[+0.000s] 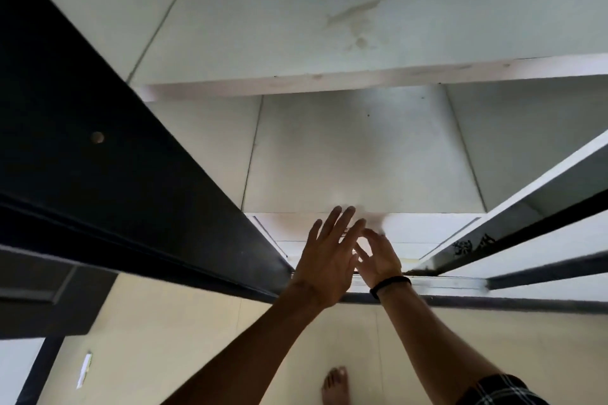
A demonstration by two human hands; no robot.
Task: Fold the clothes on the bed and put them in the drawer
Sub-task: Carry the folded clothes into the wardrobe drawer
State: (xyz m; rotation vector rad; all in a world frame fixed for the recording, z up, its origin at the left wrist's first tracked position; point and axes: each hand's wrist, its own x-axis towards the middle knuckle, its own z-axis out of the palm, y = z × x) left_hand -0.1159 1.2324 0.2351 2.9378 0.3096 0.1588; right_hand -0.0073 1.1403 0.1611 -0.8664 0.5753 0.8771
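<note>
- Overhead, looking down into an open white wardrobe: shelf [378, 79] across upper centre, its long axis running left to right.
- Below it, a pale compartment; its front edge [427, 219] also runs left to right, mid-frame.
- Left hand [329, 256] at lower centre, fingers [342, 223] straight and spread apart, pointing up-frame toward that edge; holds nothing.
- Right hand [380, 256] just beside it, fingers loosely bent, apart; black wristband [390, 284] on the wrist. Contact with the edge blurred, cannot tell.
- No clothes visible; whether a drawer lies under the hands is unclear.
- Dark door [98, 141] crosses the left of the frame diagonally.
- Bare foot [335, 385] on the beige floor [164, 339], bottom centre.
</note>
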